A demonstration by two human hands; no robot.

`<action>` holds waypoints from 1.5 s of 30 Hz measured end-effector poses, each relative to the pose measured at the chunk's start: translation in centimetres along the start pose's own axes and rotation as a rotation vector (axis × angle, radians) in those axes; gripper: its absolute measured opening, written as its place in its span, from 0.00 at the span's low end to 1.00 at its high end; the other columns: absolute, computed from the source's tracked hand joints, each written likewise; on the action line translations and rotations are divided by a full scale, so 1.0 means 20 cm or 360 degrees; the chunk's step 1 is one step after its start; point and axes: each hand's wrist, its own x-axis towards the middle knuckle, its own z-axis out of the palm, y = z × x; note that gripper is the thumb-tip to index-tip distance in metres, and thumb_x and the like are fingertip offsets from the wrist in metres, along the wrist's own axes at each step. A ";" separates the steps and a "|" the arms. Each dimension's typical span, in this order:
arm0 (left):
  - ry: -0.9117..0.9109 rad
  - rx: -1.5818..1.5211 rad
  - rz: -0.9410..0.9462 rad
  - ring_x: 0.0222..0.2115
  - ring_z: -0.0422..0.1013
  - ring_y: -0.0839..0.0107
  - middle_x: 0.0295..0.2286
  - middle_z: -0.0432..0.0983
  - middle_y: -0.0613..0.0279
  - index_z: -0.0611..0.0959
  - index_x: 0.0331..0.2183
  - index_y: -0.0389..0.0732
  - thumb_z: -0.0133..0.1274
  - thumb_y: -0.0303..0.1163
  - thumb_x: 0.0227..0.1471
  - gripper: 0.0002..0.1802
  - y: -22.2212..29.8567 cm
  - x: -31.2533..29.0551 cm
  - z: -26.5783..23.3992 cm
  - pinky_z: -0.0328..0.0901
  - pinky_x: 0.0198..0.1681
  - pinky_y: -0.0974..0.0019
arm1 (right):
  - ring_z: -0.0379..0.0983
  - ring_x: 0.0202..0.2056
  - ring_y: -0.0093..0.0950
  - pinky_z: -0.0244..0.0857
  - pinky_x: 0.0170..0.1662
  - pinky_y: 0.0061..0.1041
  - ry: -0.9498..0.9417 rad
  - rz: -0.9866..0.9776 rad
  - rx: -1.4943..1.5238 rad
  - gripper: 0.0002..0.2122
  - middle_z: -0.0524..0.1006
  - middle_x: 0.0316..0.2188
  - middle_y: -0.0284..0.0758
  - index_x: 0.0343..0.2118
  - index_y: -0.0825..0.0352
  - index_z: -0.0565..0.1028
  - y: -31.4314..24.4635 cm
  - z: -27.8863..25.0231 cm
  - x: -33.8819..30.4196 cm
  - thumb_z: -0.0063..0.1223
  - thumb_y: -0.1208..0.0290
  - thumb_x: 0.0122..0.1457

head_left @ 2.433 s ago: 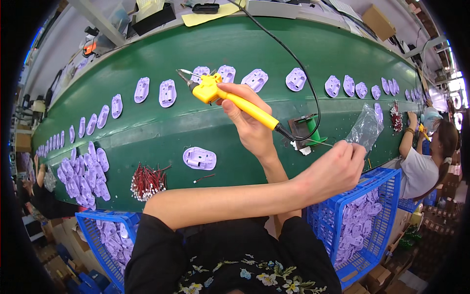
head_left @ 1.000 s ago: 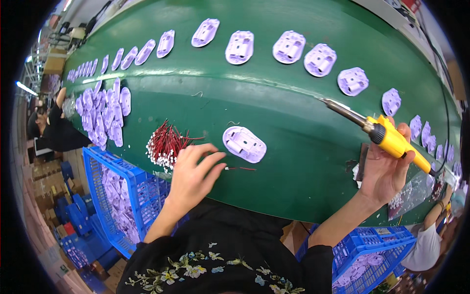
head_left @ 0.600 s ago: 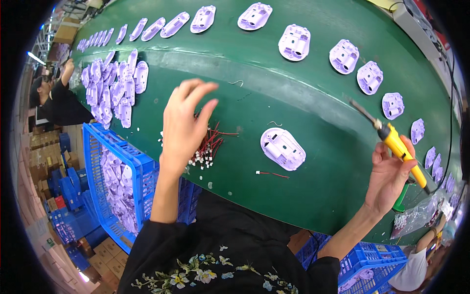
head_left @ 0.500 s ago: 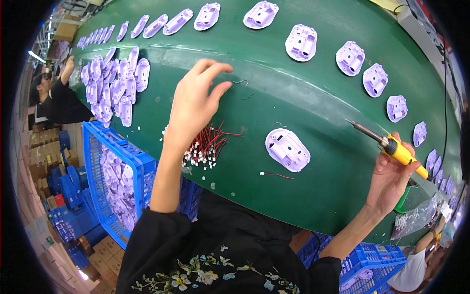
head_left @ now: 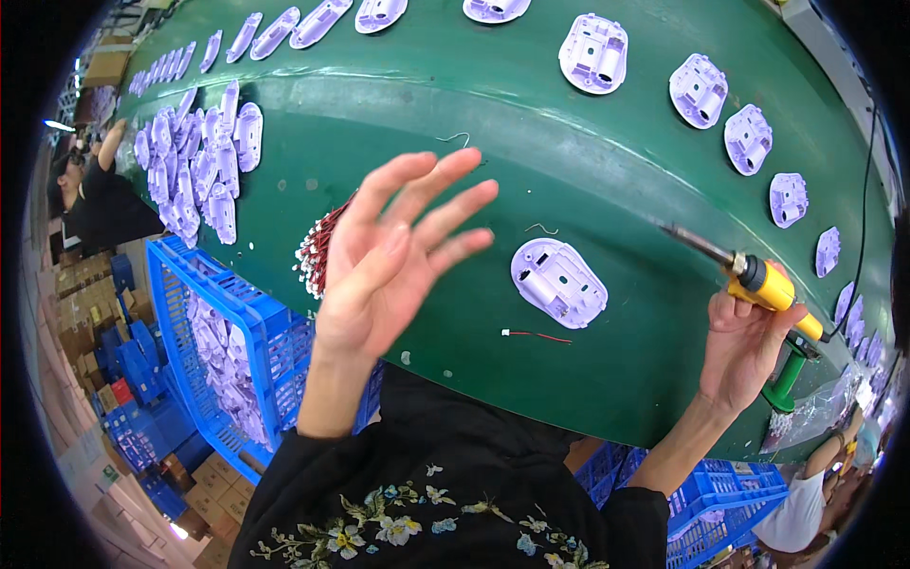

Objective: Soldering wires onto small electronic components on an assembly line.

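My left hand (head_left: 393, 251) is raised over the green table with its fingers spread and nothing in it. Partly behind it lies a heap of red-and-black wires with white plugs (head_left: 322, 248). My right hand (head_left: 744, 341) grips a soldering iron (head_left: 763, 284) by its yellow handle, the metal tip pointing up and left. Between the hands a lilac plastic shell (head_left: 559, 283) lies with its inner side up. Just below the shell is a single red wire with a white plug (head_left: 536, 335). Thin bent solder wire pieces (head_left: 542, 229) lie above the shell and beyond my left fingertips.
More lilac shells (head_left: 593, 54) line the far side in a curved row. A pile of shells (head_left: 199, 166) lies at left, above a blue crate (head_left: 204, 351) filled with shells. A green spool (head_left: 785, 379) and a clear bag (head_left: 815, 412) are at right. Other people work at both sides.
My left hand has come nearer and turned, its fingers spreading from a loose curl. The soldering iron stays in my right hand, shifted slightly. The view has moved a little.
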 end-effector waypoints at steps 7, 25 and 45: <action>0.0165 -0.1531 -0.0306 0.65 0.31 0.51 0.64 0.26 0.51 0.48 0.64 0.47 0.34 0.43 0.64 0.31 -0.03 -0.08 0.06 0.38 0.65 0.45 | 0.64 0.27 0.25 0.56 0.29 0.20 -0.0083 0.0085 -0.0003 0.26 0.71 0.41 0.38 0.55 0.65 0.61 0.02 0.02 -0.01 0.42 0.49 0.63; 0.0546 0.2611 0.0154 0.35 0.66 0.64 0.33 0.71 0.60 0.82 0.35 0.38 0.63 0.22 0.38 0.16 0.05 -0.27 -0.11 0.62 0.39 0.65 | 0.58 0.23 0.18 0.57 0.31 0.19 -0.0003 0.0086 -0.0029 0.21 0.62 0.28 0.33 0.41 0.68 0.64 0.02 0.13 -0.05 0.52 0.53 0.57; 0.0176 0.2319 0.0522 0.37 0.72 0.65 0.31 0.77 0.63 0.79 0.28 0.38 0.56 0.17 0.42 0.08 -0.03 -0.12 0.06 0.59 0.44 0.65 | 0.54 0.22 0.19 0.51 0.27 0.20 0.0053 -0.0226 -0.0303 0.17 0.62 0.21 0.32 0.32 0.72 0.68 0.06 0.17 -0.09 0.53 0.59 0.52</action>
